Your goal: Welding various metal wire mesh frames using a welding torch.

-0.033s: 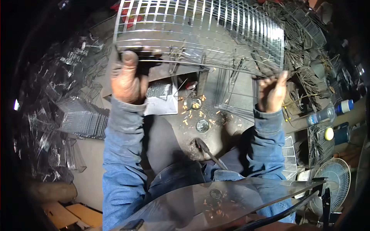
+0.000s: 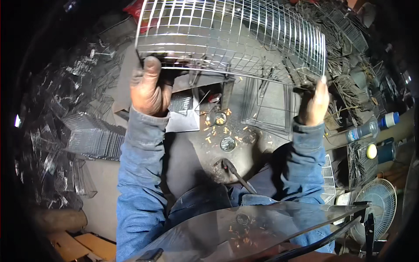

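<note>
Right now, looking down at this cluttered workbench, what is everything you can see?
wire mesh cage: one, silvery, held up at the top
flat wire panels: a few, silvery, on the bench under the cage
stacked wire pieces: many, silvery, left
plastic bottle: one, clear with blue cap, right
small fan: one, white, lower right
clear visor: one, bottom edge
left hand: grips the cage's left corner
right hand: grips the cage's right corner
</note>
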Available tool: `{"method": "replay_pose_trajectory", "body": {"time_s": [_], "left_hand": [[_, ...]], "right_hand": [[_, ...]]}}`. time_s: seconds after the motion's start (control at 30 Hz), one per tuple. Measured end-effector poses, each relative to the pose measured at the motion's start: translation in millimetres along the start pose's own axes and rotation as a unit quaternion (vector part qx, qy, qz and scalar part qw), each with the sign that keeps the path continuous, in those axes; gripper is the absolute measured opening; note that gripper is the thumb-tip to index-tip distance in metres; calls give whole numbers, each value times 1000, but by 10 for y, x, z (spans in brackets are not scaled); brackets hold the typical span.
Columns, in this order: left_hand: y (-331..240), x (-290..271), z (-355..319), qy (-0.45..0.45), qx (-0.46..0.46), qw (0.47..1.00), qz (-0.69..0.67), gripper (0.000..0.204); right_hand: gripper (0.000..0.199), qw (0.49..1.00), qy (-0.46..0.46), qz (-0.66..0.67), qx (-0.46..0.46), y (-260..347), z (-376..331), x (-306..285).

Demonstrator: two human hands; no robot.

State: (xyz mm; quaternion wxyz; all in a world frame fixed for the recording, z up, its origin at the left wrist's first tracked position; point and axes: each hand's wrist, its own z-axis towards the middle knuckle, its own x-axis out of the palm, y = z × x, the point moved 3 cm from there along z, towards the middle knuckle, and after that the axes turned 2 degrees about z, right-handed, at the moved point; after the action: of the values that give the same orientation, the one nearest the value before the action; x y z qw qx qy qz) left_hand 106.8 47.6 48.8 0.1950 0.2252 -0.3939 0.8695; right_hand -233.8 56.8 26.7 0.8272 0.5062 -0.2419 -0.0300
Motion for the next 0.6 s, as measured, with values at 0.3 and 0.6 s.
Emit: {"method": "replay_pose_trajectory", "body": {"time_s": [0.3,0.6], "left_hand": [[814,-554,929,94,-251,915,301,37],[1607,-994,1167,116,-276,844,445,45]], "right_hand": [[12,979,-8,-78,190,-438,1001,0],[40,933,7,-329,147,-1458,1903,-50]]}}
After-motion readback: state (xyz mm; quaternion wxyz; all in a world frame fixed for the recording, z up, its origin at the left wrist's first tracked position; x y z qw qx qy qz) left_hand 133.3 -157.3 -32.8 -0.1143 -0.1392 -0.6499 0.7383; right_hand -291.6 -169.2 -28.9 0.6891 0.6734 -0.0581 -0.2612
